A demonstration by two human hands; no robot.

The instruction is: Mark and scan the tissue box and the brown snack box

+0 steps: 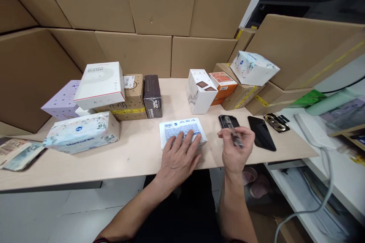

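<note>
Hands, both bare, are working at the near edge of a pale table [137, 159]; bearings are being read with twelve o'clock pointing away from the person. The left hand [181, 155] is lying palm down, fingers spread, touching the top of a white packet [184, 124] without wrapping around it. The packet, lettered in blue, is sitting under those fingertips, its long axis running from nine o'clock to three. The right hand [236, 153] is pinching a slim item [235, 136] between thumb and fingers; the item is blurring, so its exact kind cannot be told. Its length is pointing roughly from eleven o'clock to five. From this grip the packet is lying at nine o'clock, near but apart, with bare table showing between; the left hand is therefore being recorded as the nearer one.

Around the right hand, a dark flat device [224, 120] is lying at eleven o'clock, a black phone [261, 133] at three. Past the packet, a white box [201, 91] is standing at one o'clock and a dark box [153, 97] at about eleven. Farthest out, cardboard boxes [162, 2] are forming a wall at twelve.
</note>
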